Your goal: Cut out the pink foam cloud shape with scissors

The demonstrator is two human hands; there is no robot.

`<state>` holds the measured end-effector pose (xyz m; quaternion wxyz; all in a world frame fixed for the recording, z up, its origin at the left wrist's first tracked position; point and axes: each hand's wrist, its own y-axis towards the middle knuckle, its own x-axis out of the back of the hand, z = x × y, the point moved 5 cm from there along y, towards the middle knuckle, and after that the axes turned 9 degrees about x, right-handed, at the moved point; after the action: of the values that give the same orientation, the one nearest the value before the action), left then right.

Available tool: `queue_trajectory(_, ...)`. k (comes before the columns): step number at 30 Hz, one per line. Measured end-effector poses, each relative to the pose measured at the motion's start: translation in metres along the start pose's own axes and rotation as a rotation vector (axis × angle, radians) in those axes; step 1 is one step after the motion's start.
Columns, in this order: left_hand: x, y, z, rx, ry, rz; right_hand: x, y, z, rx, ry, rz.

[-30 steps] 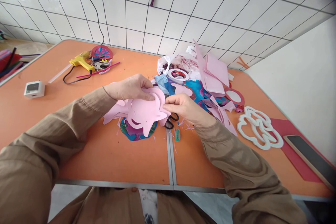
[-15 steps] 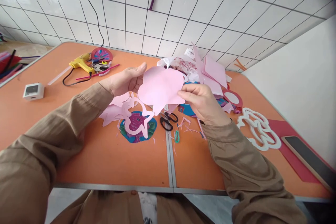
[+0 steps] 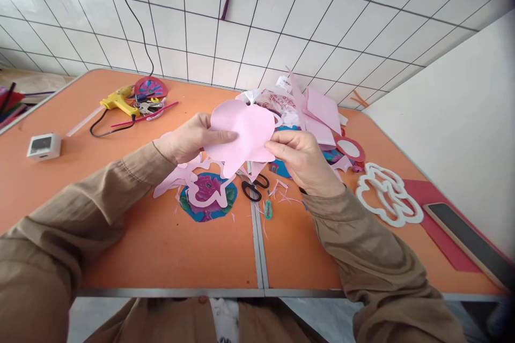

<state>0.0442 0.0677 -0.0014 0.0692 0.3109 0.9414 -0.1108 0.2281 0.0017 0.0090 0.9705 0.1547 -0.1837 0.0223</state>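
A pink cut-out (image 3: 245,128) with a wavy, cloud-like outline is held up above the table between my hands. My left hand (image 3: 193,138) grips its left side, thumb lying across the front and fingers hidden behind. At the lower right edge, my right hand (image 3: 300,155) pinches it between thumb and fingers. Below lie a pink outline frame (image 3: 203,201) and a round flower-patterned fabric piece (image 3: 213,209) partly under it. Black-handled scissors (image 3: 254,188) rest near the table's seam, with a green clip (image 3: 267,209) and thin pink trimmings (image 3: 281,191) close by.
To the back left are a yellow glue gun (image 3: 118,103) with its cord, and a small white box (image 3: 44,146). Folded pink sheets (image 3: 319,112) and plastic bags (image 3: 277,102) stand at the back. White cloud-shaped outlines (image 3: 388,195) and a phone (image 3: 470,241) lie right.
My left hand has gone from open beside the pink cut-out to gripping its left side, thumb on the front. My right hand keeps its pinch. The view has shifted slightly.
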Motion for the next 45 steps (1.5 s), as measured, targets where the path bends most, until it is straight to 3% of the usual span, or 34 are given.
queue_trajectory(3,0.001,0.0,-0.002,-0.028,-0.01,0.004,0.0,0.001,-0.002,-0.005,-0.01,-0.003)
queue_trajectory(9,0.012,-0.002,-0.009,-0.104,0.014,-0.086,0.02,0.007,-0.004,0.044,-0.029,-0.173)
queue_trajectory(11,0.014,-0.003,-0.013,-0.13,0.024,-0.092,0.02,0.009,-0.006,-0.008,-0.166,-0.05)
queue_trajectory(15,0.016,-0.005,-0.021,-0.203,0.026,-0.118,-0.007,-0.001,-0.012,-0.095,-0.455,0.446)
queue_trajectory(19,0.02,-0.007,-0.024,-0.281,-0.009,-0.155,-0.037,-0.014,-0.015,0.025,-0.741,0.714)
queue_trajectory(23,0.021,-0.007,-0.025,-0.314,-0.036,-0.147,-0.046,-0.019,-0.021,0.052,-0.828,0.756)
queue_trajectory(35,0.016,-0.007,-0.021,-0.306,-0.115,-0.144,-0.042,-0.018,-0.022,-0.015,-1.009,0.732)
queue_trajectory(40,0.015,-0.006,-0.018,-0.249,-0.229,-0.193,-0.045,-0.019,-0.019,0.079,-1.104,0.718)
queue_trajectory(45,0.016,-0.007,-0.021,-0.225,-0.302,-0.241,-0.049,-0.021,-0.022,0.076,-1.158,0.769)
